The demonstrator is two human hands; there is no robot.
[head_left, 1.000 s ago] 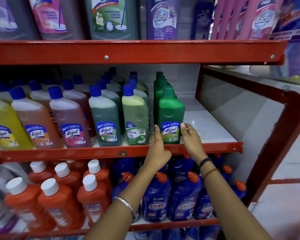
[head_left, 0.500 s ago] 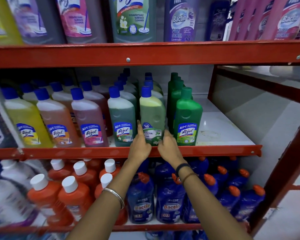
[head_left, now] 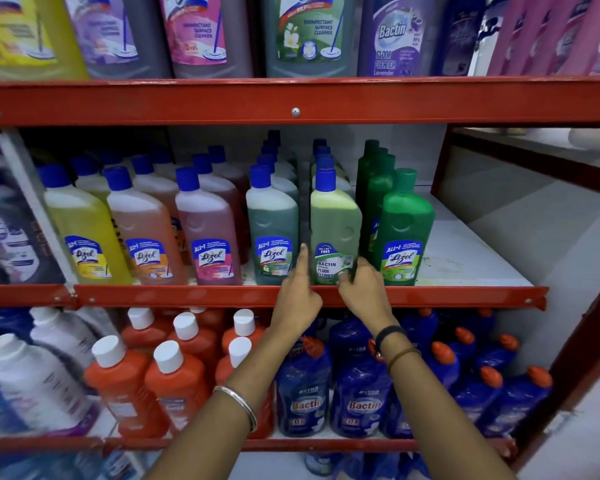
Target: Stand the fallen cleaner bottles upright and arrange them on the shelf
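Observation:
A light green Bactin floor cleaner bottle [head_left: 333,233] with a blue cap stands upright at the front of the middle shelf [head_left: 222,295]. My left hand [head_left: 297,292] presses against its lower left side, one finger pointing up along the edge. My right hand [head_left: 361,289] holds its lower right side, fingertips on the label. A grey-green Lizol bottle [head_left: 272,233] stands just to its left and a dark green Lizol bottle [head_left: 406,233] to its right. All bottles in the row are upright.
Yellow, orange and pink Lizol bottles [head_left: 146,237] fill the shelf's left part. Bare white shelf board [head_left: 465,258] lies right of the dark green bottles. Large cleaner bottles stand on the top shelf [head_left: 291,98]. Orange bottles [head_left: 174,382] and blue Bactin bottles [head_left: 357,393] fill the lower shelf.
Both hands moved left from the dark green Lizol bottle to the light green Bactin bottle and now rest on its two sides. The view also shifted left.

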